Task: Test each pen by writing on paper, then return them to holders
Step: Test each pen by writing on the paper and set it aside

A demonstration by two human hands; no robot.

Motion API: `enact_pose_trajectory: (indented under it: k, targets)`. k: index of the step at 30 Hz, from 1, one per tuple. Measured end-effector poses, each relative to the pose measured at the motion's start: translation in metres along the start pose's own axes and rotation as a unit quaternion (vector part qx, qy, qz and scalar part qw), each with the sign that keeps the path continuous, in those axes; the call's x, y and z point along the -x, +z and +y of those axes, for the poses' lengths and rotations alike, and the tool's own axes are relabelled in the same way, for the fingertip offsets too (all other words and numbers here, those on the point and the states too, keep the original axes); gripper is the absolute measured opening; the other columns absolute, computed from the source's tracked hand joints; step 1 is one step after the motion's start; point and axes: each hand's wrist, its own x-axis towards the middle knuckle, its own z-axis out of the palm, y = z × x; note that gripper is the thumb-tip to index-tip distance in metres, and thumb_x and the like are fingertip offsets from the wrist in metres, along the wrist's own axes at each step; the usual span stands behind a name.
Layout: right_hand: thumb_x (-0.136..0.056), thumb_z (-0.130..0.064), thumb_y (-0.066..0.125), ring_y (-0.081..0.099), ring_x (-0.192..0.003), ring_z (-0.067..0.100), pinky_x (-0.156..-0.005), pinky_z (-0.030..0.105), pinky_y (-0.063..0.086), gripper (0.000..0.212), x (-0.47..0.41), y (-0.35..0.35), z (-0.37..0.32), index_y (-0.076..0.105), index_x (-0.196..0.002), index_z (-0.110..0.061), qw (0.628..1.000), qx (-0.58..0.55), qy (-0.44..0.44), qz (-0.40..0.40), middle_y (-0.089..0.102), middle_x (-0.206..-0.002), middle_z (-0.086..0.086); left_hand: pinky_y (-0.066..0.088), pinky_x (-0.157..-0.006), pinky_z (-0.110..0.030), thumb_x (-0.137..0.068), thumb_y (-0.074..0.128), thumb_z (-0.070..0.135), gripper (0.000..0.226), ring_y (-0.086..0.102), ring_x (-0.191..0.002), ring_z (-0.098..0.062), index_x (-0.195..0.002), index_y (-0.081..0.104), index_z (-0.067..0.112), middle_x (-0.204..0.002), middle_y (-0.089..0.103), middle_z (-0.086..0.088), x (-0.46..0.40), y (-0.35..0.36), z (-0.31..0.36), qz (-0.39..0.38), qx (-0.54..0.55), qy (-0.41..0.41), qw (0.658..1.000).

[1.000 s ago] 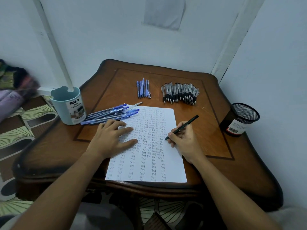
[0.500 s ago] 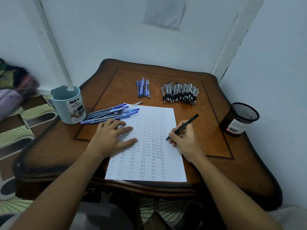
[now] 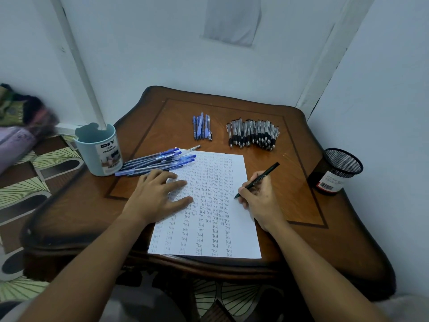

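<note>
gripping fingers (image 3: 246,191), slim black pen (image 3: 257,180)

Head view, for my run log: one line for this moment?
right hand grips black pen | tip at paper | left hand flat on paper

Home corner: carved wooden table (image 3: 301,240)

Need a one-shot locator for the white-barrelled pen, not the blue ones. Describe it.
Start at the pale blue cup on the table's left edge; a fan of blue pens spreads from it toward the paper. The white-barrelled pen lies at the fan's far end, by the paper's top left corner, the only white barrel there.
</note>
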Motion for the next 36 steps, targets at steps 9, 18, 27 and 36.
enact_pose_trajectory:
  k: [9, 18, 27, 36]
  targets:
    - [-0.095, 0.006, 0.057, 0.059, -0.060, 0.023, -0.054, 0.033, 0.051, 0.032, -0.011, 0.003, -0.007, 0.037, -0.101, -0.018, 0.997, -0.042, 0.066, 0.024, 0.062, -0.082, 0.019, 0.034, -0.098, -0.040, -0.077, 0.024, 0.091, 0.082, 0.040, -0.122, -0.015, -0.122, 0.068, 0.038, -0.128, 0.059, 0.011, 0.001, 0.000, 0.000, -0.011, 0.019, -0.020, 1.000]
    - [-0.095, 0.005, 0.057, 0.055, -0.062, 0.021, -0.055, 0.032, 0.047, 0.034, -0.023, 0.025, -0.025, 0.035, -0.107, -0.019, 0.993, -0.016, 0.113, -0.019, 0.058, -0.092, 0.025, 0.037, -0.104, -0.038, -0.065, 0.024, 0.100, 0.103, 0.040, -0.120, -0.016, -0.122, 0.071, 0.027, -0.129, 0.060, 0.007, -0.002, -0.005, -0.003, -0.029, 0.083, -0.065, 0.994]
    - [-0.102, -0.020, 0.056, 0.067, -0.073, 0.022, -0.079, 0.045, 0.059, 0.008, -0.030, 0.046, -0.060, 0.053, -0.107, -0.016, 0.990, 0.108, 0.075, -0.044, 0.067, -0.094, 0.013, 0.035, -0.103, -0.030, -0.088, 0.065, 0.052, 0.050, 0.043, -0.124, -0.016, -0.126, 0.067, 0.021, -0.131, 0.058, 0.002, -0.012, -0.045, 0.004, -0.026, 0.115, -0.097, 0.988]
    - [-0.097, -0.019, 0.065, 0.063, -0.099, 0.023, -0.082, 0.032, 0.053, 0.030, -0.036, 0.136, -0.114, 0.063, -0.126, -0.014, 0.896, 0.383, -0.046, -0.218, 0.068, -0.118, 0.007, 0.050, -0.092, -0.034, -0.088, 0.069, 0.022, 0.021, 0.060, -0.100, -0.020, -0.106, 0.074, 0.013, -0.110, 0.069, -0.005, 0.020, -0.112, -0.025, 0.007, 0.072, -0.215, 0.974]
